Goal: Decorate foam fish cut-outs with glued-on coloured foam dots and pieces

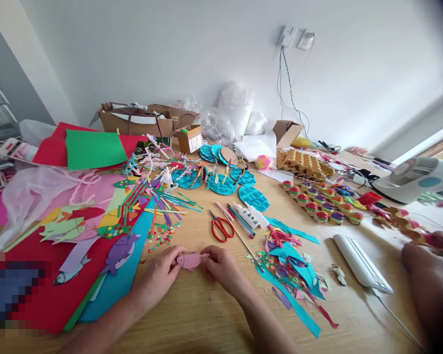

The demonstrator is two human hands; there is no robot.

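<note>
A pink paper fish with a dark drawn eye and gill line is held just over the wooden table. My left hand pinches its head end, and my right hand grips the tail end between thumb and fingers. Beyond the hands lie red-handled scissors, closed, with the blades pointing away. Beside them are a striped stick, pens and white glue bottles. Small paper bits are scattered past my left hand. A purple paper fish rests on the coloured sheets to the left.
Paper scraps and blue strips are heaped at right. Farther right are a white device with a cable, painted egg cartons, a fan and another person's arm. Blue discs and cardboard boxes stand at the back.
</note>
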